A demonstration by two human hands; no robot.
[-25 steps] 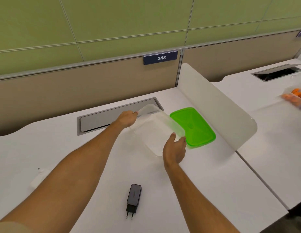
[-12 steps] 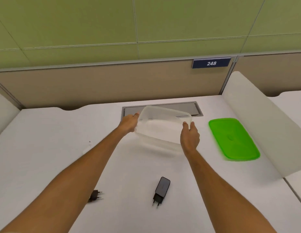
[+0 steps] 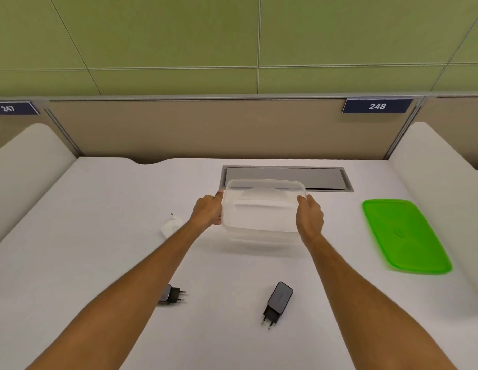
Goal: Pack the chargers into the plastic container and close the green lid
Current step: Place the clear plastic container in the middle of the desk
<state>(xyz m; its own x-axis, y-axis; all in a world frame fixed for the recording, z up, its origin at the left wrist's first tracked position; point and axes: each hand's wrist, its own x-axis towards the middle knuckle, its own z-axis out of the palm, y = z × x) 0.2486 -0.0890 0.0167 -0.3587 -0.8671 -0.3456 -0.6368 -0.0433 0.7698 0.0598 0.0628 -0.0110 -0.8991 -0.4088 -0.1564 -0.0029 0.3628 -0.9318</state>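
The white, matte worktop [image 3: 99, 263] carries a flat green plastic lid [image 3: 404, 236] at the right, a dark grey plug-in charger [image 3: 277, 303] near the front centre, a second black charger [image 3: 171, 295] to its left, partly hidden by a forearm, and a small white charger [image 3: 170, 226] farther left. A grey metal cable hatch [image 3: 326, 177] sits flush at the far edge.

Clear plastic container [image 3: 261, 209] lidless mid-desk, green lid [image 3: 404, 236] flat far right, two black chargers [image 3: 277, 303] [image 3: 171, 295] nearer, white charger [image 3: 170, 225] left

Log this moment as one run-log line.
left hand + right hand: gripping clear plastic container, empty | green lid: off, right | black charger, dark charger, white charger: on desk, unpacked
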